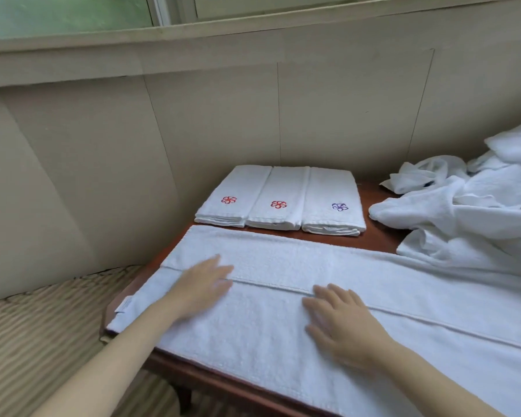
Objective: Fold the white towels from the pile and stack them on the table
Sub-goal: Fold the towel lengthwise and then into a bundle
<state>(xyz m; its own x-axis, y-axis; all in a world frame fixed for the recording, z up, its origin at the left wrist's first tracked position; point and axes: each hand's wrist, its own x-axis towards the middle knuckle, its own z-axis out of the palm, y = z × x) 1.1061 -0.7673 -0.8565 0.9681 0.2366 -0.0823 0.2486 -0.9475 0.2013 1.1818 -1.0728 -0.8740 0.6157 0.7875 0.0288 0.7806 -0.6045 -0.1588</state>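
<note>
A long white towel (283, 266) lies spread across the front of the dark wooden table (376, 194), its two long edges folded in to meet at a seam along the middle. My left hand (205, 284) presses flat on the towel near its left end, fingers straight, over the seam. My right hand (337, 320) lies flat on the near half, fingertips at the seam. Three folded white towels (278, 195) sit side by side at the back of the table, two with red flower marks, one with a purple one. The pile of unfolded white cloth (478, 212) heaps at the right.
A beige panelled wall (193, 121) rises right behind the table, with a window sill above it. A woven straw-coloured seat or mat (42, 326) lies to the left, below the table's edge. The pile overlaps the right part of the spread towel.
</note>
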